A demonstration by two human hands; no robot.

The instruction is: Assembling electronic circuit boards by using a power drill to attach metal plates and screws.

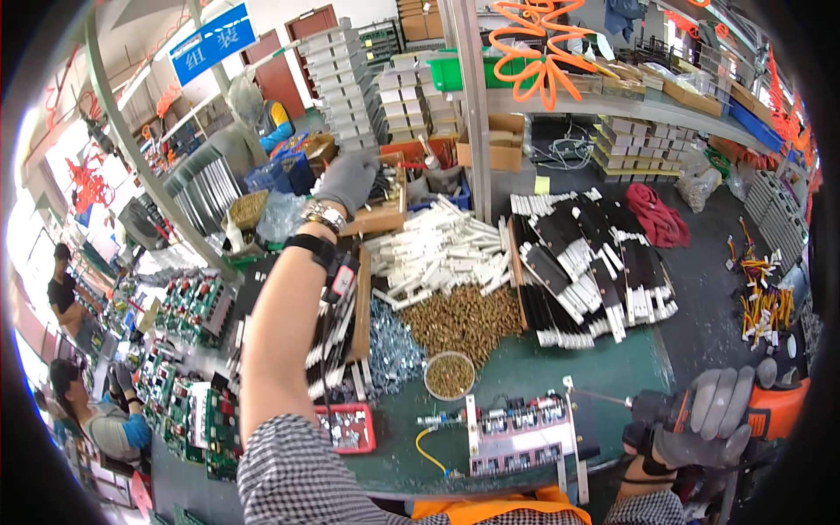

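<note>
My right hand (713,416), in a grey glove, is wrapped round an orange and black power screwdriver (774,411). The driver's long thin bit reaches left to the upper right corner of a fixture holding circuit boards (521,437) at the front of the bench; whether it touches cannot be told. My left arm stretches far forward, and my gloved left hand (347,182) is over a cardboard bin (381,219) beyond the white strips (446,245). Its fingers are blurred and partly hidden, so what they hold is unclear.
Brass-coloured screws (459,324) lie heaped mid-bench, with a round dish (449,376) of them in front. Silvery small parts (394,346) and a red tray (350,429) are to the left. Black and white strips (595,262) lie right of a metal post (477,114). Other people work at left.
</note>
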